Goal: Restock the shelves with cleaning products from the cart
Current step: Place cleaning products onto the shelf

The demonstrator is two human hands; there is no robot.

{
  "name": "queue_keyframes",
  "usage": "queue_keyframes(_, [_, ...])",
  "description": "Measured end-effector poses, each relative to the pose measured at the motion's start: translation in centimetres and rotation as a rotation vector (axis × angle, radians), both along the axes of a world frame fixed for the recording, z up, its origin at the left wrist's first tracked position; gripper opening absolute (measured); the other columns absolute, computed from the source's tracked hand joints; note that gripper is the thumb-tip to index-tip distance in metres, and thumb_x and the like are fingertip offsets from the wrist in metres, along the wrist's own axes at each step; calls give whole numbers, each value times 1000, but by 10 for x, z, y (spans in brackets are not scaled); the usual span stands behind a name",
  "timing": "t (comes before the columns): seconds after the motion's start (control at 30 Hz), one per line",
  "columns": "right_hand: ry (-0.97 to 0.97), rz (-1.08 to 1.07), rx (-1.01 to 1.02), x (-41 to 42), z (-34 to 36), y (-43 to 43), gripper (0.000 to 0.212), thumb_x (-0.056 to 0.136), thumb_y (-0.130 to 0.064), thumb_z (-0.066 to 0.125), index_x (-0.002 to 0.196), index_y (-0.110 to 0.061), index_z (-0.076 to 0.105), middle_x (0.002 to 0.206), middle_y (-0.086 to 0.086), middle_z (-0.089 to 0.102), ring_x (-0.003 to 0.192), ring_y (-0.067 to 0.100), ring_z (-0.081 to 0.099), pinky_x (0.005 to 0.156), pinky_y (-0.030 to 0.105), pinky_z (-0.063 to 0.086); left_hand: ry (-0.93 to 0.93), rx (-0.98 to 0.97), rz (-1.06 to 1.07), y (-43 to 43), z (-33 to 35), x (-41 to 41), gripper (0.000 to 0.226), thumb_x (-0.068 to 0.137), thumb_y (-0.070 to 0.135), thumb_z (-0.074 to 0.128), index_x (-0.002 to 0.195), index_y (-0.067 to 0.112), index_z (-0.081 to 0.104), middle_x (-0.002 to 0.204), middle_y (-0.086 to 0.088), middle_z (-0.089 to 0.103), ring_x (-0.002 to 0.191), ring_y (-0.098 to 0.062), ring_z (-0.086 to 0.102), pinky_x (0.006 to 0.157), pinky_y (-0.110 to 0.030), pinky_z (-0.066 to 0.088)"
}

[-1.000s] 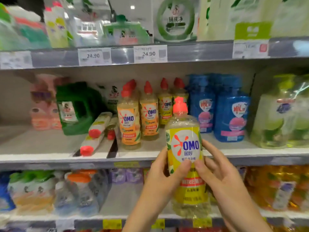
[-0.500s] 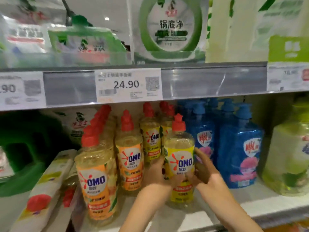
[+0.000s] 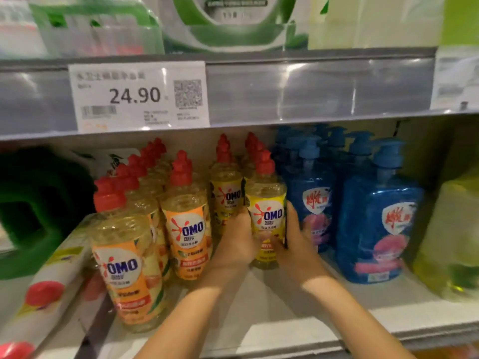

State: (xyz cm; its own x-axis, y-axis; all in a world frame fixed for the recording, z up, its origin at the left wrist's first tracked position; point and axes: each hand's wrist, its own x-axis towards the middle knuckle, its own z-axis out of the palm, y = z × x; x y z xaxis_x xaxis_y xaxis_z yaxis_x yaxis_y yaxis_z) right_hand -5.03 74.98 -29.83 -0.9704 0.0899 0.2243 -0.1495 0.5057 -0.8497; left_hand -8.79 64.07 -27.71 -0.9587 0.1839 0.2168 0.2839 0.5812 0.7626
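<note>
**Both hands grip a yellow-label OMO bottle (image 3: pixel 267 216) at the shelf (image 3: pixel 285 307)**

The left hand (image 3: pixel 237 242) wraps the bottle's left side and the right hand (image 3: pixel 295 239) its right side, fingers curled round the lower label in a firm two-handed hold. The bottle stands upright, red cap on top, its base at the shelf board; whether it rests there cannot be told. Just left of the grip stand orange-label OMO bottles (image 3: pixel 189 242), in rows running back. Behind the grip and slightly left is a second yellow-label bottle (image 3: pixel 226 200). Just right of the right hand stand blue pump bottles (image 3: pixel 375 229), the nearest beside the knuckles. Well left of the grip sits a dark green jug (image 3: pixel 33 211). Above the grip and to its left, a price tag (image 3: pixel 138 95) reads 24.90.
</note>
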Motion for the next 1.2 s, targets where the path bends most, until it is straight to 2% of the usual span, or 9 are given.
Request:
queue_keyframes(0.17, [53, -44, 105, 4, -8, -17, 79, 98, -14, 50, 153, -21, -7, 152, 7, 16, 137, 24, 31, 110, 28, 25, 15, -23, 88, 3, -3, -11, 49, 84, 17, 71, 128, 10, 50, 129, -7, 59, 119, -22, 55, 96, -26, 38])
queue_keyframes(0.43, [37, 19, 161, 8, -25, -18, 89, 97, -15, 49, 148, -29, -22, 151, 0, 15, 135, 21, 30, 111, 32, 28, 21, -25, 111, 4, -3, -15, 51, 85, 18, 70, 131, 11, 48, 133, -7, 56, 123, -23, 52, 98, -27, 37])
queue_keyframes(0.5, [4, 60, 79, 7, -23, -16, 87, 97, -14, 51, 150, -32, -14, 150, -1, 18, 135, 20, 32, 113, 32, 29, 20, -24, 104, 5, -2, -15, 52, 86, 18, 69, 132, 10, 47, 134, -7, 55, 124, -23, 51, 100, -29, 37])
queue_keyframes(0.6, [3, 63, -201, 8, -11, -9, 71, 93, -8, 58, 151, -25, 21, 146, 3, 38, 130, 20, 44, 111, 42, 37, -3, -28, 109, 4, -3, -10, 53, 87, 19, 68, 133, 10, 44, 134, -8, 54, 124, -24, 52, 100, -31, 40])
queue_keyframes(0.67, [47, 24, -259, 11, -7, -4, 53, 93, -7, 59, 139, -21, 39, 137, 4, 49, 123, 20, 50, 106, 40, 43, 18, -5, 129, 3, -7, -2, 53, 88, 18, 67, 134, 11, 42, 134, -8, 55, 123, -23, 53, 100, -31, 42])
queue_keyframes(0.8, [82, 59, -359, 22, -4, 5, 34, 93, -7, 59, 120, -23, 47, 122, -1, 58, 104, 14, 57, 83, 22, 48, 60, 119, 114, 1, -12, 23, 55, 89, 22, 65, 137, 16, 40, 135, -6, 53, 124, -23, 51, 105, -43, 41])
queue_keyframes(0.9, [106, 117, -463, 39, -5, 9, 24, 92, -12, 61, 109, -28, 56, 108, -11, 66, 94, 0, 62, 68, 10, 48, 47, 160, 149, -1, -6, 42, 53, 89, 22, 66, 135, 13, 43, 132, -6, 56, 121, -23, 53, 103, -42, 43])
queue_keyframes(1.0, [151, 178, -443, 58, -1, 16, 21, 88, -17, 66, 101, -33, 61, 94, -16, 70, 88, -6, 64, 71, 11, 51, 25, 339, 130, -5, 0, 72, 40, 88, 16, 67, 125, 9, 54, 119, -4, 63, 112, -18, 60, 96, -36, 50])
queue_keyframes(1.2, [162, 339, -476, 99, 8, 31, 31, 77, -38, 68, 107, -28, 66, 102, -17, 71, 96, 0, 66, 80, 15, 53, 78, 480, 70, -14, 6, 133, 22, 88, 16, 65, 109, 19, 64, 99, 8, 71, 92, 1, 66, 84, -24, 56])
